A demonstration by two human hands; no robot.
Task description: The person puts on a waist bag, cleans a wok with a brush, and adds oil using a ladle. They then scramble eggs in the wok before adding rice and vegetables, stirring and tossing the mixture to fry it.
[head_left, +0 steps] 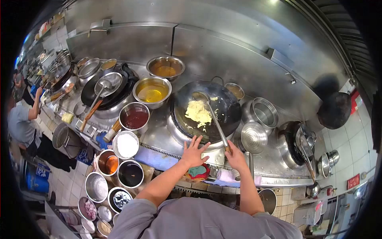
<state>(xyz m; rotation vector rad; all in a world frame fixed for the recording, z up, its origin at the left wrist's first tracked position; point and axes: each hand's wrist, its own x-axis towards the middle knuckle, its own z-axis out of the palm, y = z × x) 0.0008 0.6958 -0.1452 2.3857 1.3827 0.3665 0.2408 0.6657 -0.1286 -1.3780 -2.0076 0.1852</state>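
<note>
My right hand (236, 157) is wrapped round the handle of a long metal ladle (217, 121). The ladle's bowl lies in a large dark wok (229, 105), at the far edge of a heap of pale yellow scrambled egg (198, 112). Small bits of egg are scattered on the wok's wall. With fingers spread, my left hand (194, 153) is palm down at the wok's near rim, holding nothing. Just below it lie a green and a red cloth (197, 171) on the stove's front edge.
Left of the wok stand a bowl of yellow oil (152, 92), a pot of red sauce (134, 117) and a tub of white powder (126, 145). A perforated skimmer (254, 137) rests at right. Another wok (93, 88) sits further left; a person (26, 123) stands beyond.
</note>
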